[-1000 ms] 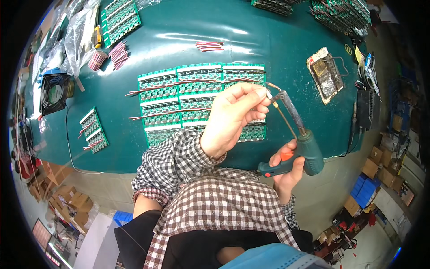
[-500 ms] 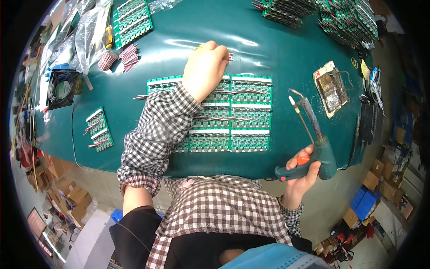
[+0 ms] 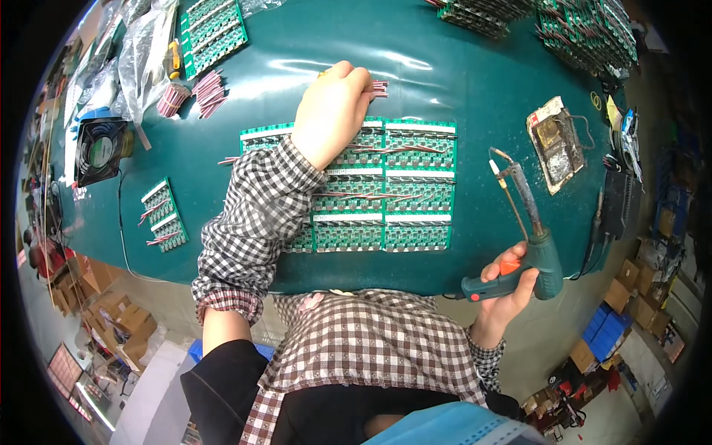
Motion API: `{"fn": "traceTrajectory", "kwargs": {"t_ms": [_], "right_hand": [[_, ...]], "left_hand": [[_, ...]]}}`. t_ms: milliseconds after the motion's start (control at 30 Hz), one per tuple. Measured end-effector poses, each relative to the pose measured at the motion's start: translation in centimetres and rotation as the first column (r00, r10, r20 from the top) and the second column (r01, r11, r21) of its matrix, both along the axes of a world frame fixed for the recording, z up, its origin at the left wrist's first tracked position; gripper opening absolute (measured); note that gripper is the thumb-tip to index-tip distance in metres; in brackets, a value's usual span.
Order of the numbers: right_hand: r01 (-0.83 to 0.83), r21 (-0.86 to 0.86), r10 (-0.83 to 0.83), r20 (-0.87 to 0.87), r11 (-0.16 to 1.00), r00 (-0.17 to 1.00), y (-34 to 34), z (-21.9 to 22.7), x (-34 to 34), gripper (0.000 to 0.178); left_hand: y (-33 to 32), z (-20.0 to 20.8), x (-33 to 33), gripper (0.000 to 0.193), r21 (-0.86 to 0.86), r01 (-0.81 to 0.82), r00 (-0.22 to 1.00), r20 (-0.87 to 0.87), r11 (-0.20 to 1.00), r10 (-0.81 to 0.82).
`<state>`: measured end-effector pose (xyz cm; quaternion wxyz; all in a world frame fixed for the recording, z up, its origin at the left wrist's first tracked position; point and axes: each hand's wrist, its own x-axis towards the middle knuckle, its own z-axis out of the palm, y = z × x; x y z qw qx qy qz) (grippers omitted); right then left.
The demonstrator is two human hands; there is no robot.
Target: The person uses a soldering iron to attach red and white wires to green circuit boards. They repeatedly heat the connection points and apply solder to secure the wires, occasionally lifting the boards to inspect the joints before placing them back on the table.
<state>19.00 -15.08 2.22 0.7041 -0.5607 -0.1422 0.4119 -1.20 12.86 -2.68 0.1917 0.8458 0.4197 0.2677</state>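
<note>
My left hand (image 3: 331, 113) is closed above the far edge of a block of green circuit boards (image 3: 419, 194). Short red, white and dark wires (image 3: 379, 89) stick out past its fingertips. My sleeve and hand cover the left part of the boards. Some wires lie across the boards' upper and middle rows. At the right, near the table's front edge, my right hand (image 3: 507, 285) grips a dark green pistol-shaped soldering gun (image 3: 547, 268) with an orange trigger. Its metal tube and pale tip point away from me, right of the boards and apart from them.
Right of the boards lies a worn solder-cleaning tray (image 3: 555, 142). Wire bundles (image 3: 210, 94), a small fan (image 3: 101, 150) and a small board panel (image 3: 165, 214) are at the left. Stacked boards (image 3: 586, 37) stand at the far right; another panel (image 3: 213, 37) lies far left.
My left hand has shifted slightly left, and more of the wires shows beyond its fingers. The soldering gun has moved slightly right with my right hand.
</note>
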Motion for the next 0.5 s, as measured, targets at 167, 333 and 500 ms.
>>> {"fn": "traceTrajectory", "kwargs": {"t_ms": [167,333,500], "right_hand": [[-0.003,-0.012,0.003,0.028,1.0,1.0,0.07,0.33,-0.22,0.05],[0.017,-0.009,-0.017,0.02,1.0,1.0,0.06,0.4,-0.35,0.049],[0.014,-0.002,-0.014,0.017,1.0,1.0,-0.08,0.23,-0.27,0.048]], "left_hand": [[0.36,0.03,-0.29,0.008,0.003,0.037,0.999,0.011,0.999,-0.037],[0.55,0.24,-0.48,0.009,-0.048,0.08,0.997,0.0,0.996,-0.08],[0.66,0.55,-0.36,0.009,-0.039,0.099,0.995,-0.004,0.994,-0.099]]}}
